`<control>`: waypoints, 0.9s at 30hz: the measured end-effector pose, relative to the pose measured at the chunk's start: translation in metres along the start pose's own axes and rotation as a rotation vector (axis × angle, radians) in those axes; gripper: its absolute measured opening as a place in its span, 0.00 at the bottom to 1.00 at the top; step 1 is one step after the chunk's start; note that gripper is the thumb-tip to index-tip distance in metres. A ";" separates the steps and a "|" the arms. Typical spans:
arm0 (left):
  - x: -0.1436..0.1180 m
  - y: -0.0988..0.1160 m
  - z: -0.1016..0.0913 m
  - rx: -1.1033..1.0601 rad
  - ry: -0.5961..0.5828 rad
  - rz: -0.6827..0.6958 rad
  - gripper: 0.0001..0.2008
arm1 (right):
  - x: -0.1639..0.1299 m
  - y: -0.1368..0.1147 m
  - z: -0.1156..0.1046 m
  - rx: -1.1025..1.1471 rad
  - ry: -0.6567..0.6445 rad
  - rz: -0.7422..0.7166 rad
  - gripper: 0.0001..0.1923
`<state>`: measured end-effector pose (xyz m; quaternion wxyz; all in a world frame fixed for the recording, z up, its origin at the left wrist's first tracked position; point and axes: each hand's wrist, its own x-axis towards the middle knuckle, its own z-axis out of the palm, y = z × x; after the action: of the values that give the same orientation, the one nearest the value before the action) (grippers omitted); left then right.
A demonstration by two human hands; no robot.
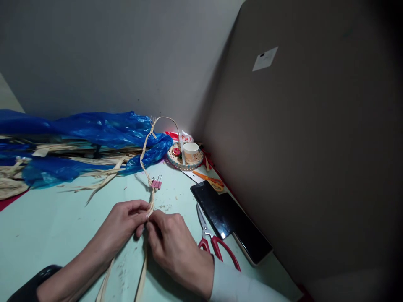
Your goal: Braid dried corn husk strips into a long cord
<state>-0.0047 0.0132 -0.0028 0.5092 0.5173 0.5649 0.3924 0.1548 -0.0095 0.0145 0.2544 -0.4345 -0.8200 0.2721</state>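
Note:
My left hand (126,220) and my right hand (173,243) meet at the middle of the pale green table (47,222), both pinching the near end of a braided straw cord (145,161). The cord rises from my fingers, arches up and curves back down towards the far side. A small pink binder clip (156,183) is clamped on the cord just above my fingers. Two loose flat straw strands (141,277) trail from my hands towards me.
Red-handled scissors (215,243) and a black phone (231,222) lie right of my right hand. Further back are orange scissors (211,180) and a woven coaster (176,161) bearing a paper cup (191,152). Blue plastic sheeting (94,130) over straw bundles (9,184) fills the left. A brown board (315,167) walls the right.

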 end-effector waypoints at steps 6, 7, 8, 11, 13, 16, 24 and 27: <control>0.001 -0.009 -0.004 -0.057 -0.003 -0.031 0.15 | -0.008 -0.005 0.006 -0.329 -0.005 0.000 0.08; 0.001 -0.009 -0.004 -0.063 -0.001 -0.042 0.14 | -0.009 -0.006 0.009 -0.421 0.001 -0.012 0.07; 0.001 -0.010 -0.004 -0.074 0.004 -0.052 0.14 | -0.010 -0.007 0.013 -0.521 0.003 -0.037 0.08; 0.001 -0.010 -0.003 -0.169 0.008 -0.092 0.13 | -0.011 -0.010 0.024 -0.774 -0.048 -0.150 0.11; 0.002 -0.010 -0.002 -0.240 -0.003 -0.120 0.15 | -0.010 -0.011 0.027 -0.856 -0.069 -0.206 0.12; 0.005 -0.011 -0.002 -0.261 0.022 -0.141 0.18 | -0.007 -0.010 0.019 -0.776 -0.070 -0.260 0.13; 0.000 -0.006 -0.005 -0.351 0.018 -0.187 0.18 | 0.021 0.007 -0.024 0.086 0.125 0.147 0.19; 0.001 -0.004 -0.006 -0.271 0.027 -0.142 0.18 | 0.028 0.013 -0.017 0.212 -0.072 0.075 0.16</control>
<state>-0.0118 0.0137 -0.0060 0.5932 0.3972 0.5488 0.4349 0.1590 0.0244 0.0235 0.2592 -0.4254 -0.7783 0.3821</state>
